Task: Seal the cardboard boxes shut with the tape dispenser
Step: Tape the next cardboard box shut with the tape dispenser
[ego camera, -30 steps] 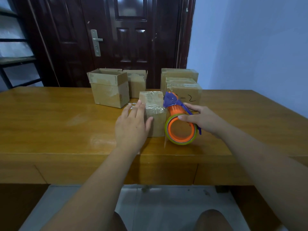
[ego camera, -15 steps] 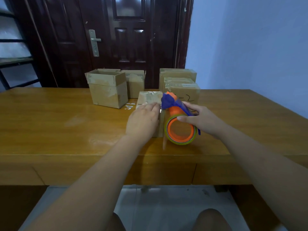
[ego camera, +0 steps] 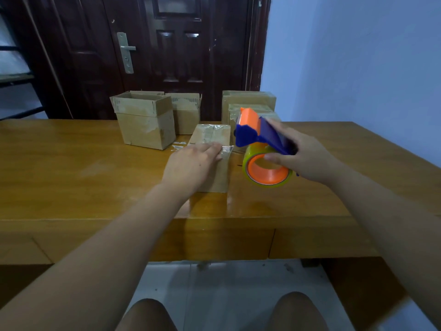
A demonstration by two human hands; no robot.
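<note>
Orange tape dispenser (ego camera: 259, 132) clasped in right grip (ego camera: 307, 158), beside box (ego camera: 212, 133) pressed by flat left grip (ego camera: 191, 166).

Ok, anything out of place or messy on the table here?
Yes: scraps of clear tape lie loose on the table, between the open box and the small box under the left hand. Nothing else stands out.
</note>
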